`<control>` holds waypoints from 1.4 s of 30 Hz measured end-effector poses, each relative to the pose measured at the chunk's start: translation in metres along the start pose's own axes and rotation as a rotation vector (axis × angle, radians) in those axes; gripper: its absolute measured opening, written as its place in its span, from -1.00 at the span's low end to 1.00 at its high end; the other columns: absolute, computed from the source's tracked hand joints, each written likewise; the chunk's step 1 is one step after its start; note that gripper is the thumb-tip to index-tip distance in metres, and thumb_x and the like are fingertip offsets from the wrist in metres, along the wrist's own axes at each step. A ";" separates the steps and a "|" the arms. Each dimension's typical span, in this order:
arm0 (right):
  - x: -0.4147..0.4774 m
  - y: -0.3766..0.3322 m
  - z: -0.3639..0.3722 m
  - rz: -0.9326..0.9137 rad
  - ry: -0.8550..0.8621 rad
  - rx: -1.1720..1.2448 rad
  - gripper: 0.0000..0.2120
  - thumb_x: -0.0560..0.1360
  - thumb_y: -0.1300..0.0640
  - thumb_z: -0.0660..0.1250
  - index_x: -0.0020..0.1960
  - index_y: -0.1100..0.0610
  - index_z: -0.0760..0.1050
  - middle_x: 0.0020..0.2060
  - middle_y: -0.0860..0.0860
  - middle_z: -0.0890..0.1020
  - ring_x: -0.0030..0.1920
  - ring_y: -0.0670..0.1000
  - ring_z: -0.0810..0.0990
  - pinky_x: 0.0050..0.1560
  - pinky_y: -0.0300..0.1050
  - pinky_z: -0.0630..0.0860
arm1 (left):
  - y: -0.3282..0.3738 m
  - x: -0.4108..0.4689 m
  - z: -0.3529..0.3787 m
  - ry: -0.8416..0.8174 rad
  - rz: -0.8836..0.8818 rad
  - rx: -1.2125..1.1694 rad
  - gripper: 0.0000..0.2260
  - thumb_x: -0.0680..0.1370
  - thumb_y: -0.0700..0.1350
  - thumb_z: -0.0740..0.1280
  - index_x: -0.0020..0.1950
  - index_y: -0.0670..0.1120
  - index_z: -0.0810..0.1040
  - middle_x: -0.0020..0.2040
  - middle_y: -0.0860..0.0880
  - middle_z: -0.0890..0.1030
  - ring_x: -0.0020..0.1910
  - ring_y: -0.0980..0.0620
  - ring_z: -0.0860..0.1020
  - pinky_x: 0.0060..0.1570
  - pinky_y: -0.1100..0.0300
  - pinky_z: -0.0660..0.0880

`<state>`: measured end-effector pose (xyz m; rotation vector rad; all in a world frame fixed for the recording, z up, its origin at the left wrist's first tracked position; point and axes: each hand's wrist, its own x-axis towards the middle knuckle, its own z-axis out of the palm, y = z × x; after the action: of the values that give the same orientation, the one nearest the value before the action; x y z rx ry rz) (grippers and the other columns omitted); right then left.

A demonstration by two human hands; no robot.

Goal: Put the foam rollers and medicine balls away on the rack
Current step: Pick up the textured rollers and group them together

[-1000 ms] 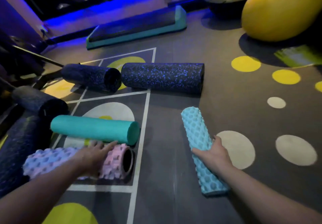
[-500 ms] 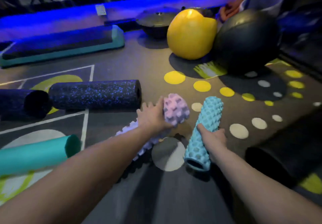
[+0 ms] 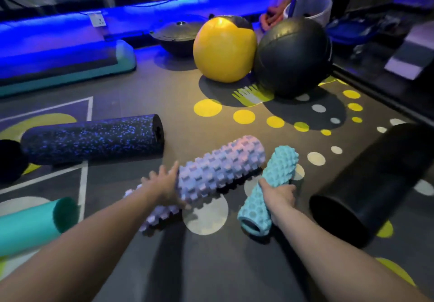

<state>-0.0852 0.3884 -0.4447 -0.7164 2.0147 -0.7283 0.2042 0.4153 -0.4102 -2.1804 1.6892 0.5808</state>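
Observation:
My left hand (image 3: 164, 185) grips a knobbly lilac foam roller (image 3: 216, 170), held above the floor and pointing up to the right. My right hand (image 3: 278, 196) holds a knobbly light-blue foam roller (image 3: 277, 174) around its middle; its far tip touches the lilac one. A dark blue-speckled roller (image 3: 94, 138) lies on the floor to the left, and a teal smooth roller (image 3: 30, 225) lies at the lower left. A big black roller (image 3: 375, 181) lies at the right. A yellow ball (image 3: 223, 50) and a black medicine ball (image 3: 292, 57) rest at the back.
A teal-edged step platform (image 3: 70, 76) lies at the back left under a blue light strip. A black dome trainer (image 3: 177, 37) sits behind the yellow ball, a white bucket (image 3: 310, 8) behind the black ball. A dark frame edge (image 3: 380, 99) runs along the right. No rack shows.
Both hands have lifted their rollers off the floor and carried them to the right. My view has swung right, bringing the two balls and the big black roller into sight.

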 end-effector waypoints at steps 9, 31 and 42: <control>0.013 -0.047 0.016 0.109 0.058 0.248 -0.17 0.45 -0.21 0.43 0.44 0.28 0.17 0.37 0.29 0.43 0.34 0.30 0.46 0.33 0.10 0.44 | -0.009 0.000 0.005 0.160 0.034 -0.127 0.04 0.10 0.46 0.50 0.49 0.13 0.26 0.34 -0.02 0.43 0.32 -0.20 0.40 0.23 -0.12 0.45; 0.065 -0.064 -0.037 -0.774 0.500 -0.444 -0.50 0.42 0.25 0.38 0.35 0.16 0.45 0.39 0.21 0.39 0.27 0.33 0.38 0.23 0.20 0.32 | 0.203 0.049 -0.058 0.277 0.639 -0.288 -0.41 0.55 -0.22 0.26 0.58 0.00 0.29 0.47 -0.15 0.46 0.40 -0.19 0.46 0.28 0.02 0.45; -0.078 -0.135 0.244 -1.199 -0.464 -0.655 -0.41 0.53 0.19 0.28 0.54 0.19 0.27 0.56 0.14 0.26 0.52 0.18 0.28 0.52 0.01 0.23 | -0.132 -0.021 -0.036 0.288 -0.162 -0.345 -0.37 0.48 -0.32 0.23 0.56 -0.03 0.31 0.35 -0.17 0.55 0.33 -0.16 0.51 0.25 0.06 0.45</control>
<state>0.1898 0.2991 -0.4207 -2.3135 1.2139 -0.4107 0.3317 0.4479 -0.3675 -2.7315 1.6199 0.5713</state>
